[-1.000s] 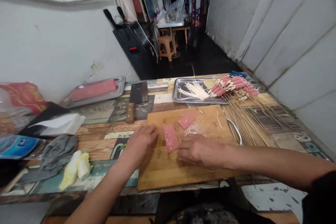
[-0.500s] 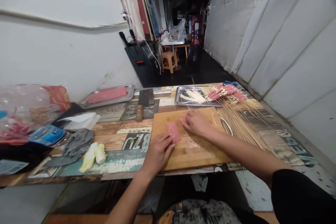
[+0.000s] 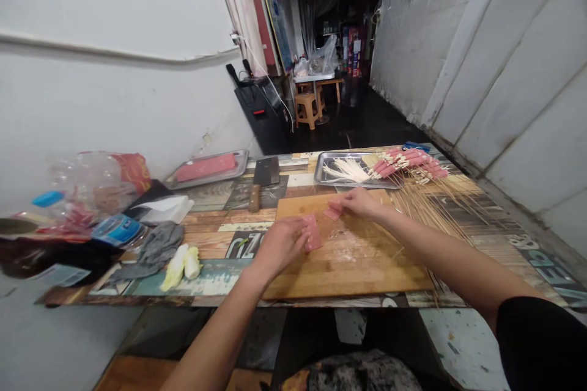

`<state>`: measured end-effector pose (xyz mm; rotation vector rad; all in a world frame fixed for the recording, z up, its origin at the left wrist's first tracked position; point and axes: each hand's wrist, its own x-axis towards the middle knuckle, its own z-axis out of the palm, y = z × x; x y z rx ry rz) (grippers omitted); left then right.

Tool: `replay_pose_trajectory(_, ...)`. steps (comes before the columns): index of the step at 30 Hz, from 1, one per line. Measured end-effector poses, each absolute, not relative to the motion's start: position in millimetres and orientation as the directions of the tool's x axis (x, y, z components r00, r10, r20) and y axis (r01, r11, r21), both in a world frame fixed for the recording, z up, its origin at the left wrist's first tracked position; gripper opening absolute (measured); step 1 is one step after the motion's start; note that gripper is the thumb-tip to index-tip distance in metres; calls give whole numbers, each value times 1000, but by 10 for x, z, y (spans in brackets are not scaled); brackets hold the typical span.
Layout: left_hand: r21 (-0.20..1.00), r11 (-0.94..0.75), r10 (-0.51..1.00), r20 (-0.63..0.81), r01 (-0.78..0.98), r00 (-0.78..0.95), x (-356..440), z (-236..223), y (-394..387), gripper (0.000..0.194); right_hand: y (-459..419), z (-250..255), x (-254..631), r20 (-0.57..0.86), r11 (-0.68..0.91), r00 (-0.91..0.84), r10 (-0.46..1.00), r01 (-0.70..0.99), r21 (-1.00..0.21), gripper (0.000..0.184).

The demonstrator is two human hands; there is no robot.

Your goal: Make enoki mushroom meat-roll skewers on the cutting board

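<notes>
On the wooden cutting board point(image 3: 367, 269) lies a pink slice of meat point(image 3: 313, 236), its left edge under the fingers of my left hand point(image 3: 284, 241). Those fingers are bent and pinch the slice's edge. Farther up the board, my right hand point(image 3: 361, 201) pinches a smaller pink meat slice point(image 3: 333, 211) between thumb and fingers. Beyond the board, a metal tray point(image 3: 321, 179) holds white enoki mushrooms point(image 3: 346, 169). Pink meat rolls on skewers point(image 3: 406, 160) are piled over its right end.
Bare bamboo skewers point(image 3: 424, 211) lie right of the board. A cleaver point(image 3: 266, 172) rests behind it. A second tray point(image 3: 241, 162) holds a pink meat slab point(image 3: 206, 167). At left are cabbage pieces point(image 3: 175, 269), a grey cloth point(image 3: 158, 250) and plastic packaging point(image 3: 98, 180).
My right hand has lifted slightly and now pinches the small slice, which shows more. My left hand has curled onto the larger slice's edge. The camera view has shifted left.
</notes>
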<state>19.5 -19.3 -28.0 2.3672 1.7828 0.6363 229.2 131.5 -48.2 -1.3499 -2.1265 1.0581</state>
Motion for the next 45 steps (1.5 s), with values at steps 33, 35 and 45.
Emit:
replay_pose_trajectory(33, 393, -89, 954, -230, 915, 192, 499, -429, 1309, 15, 2346, -475, 2350, -52, 351, -358, 932, 929, -114, 37)
replay_pose_trajectory(35, 377, -53, 954, -254, 925, 158, 408, -395, 1320, 18, 2349, -485, 2317, -55, 366, -374, 926, 923, -117, 36)
replay_pose_trajectory(45, 213, -465, 850, 378, 859, 366, 716, -111, 1615, 38, 2320, 94, 2528, -2, 537, -544, 839, 829, -156, 22)
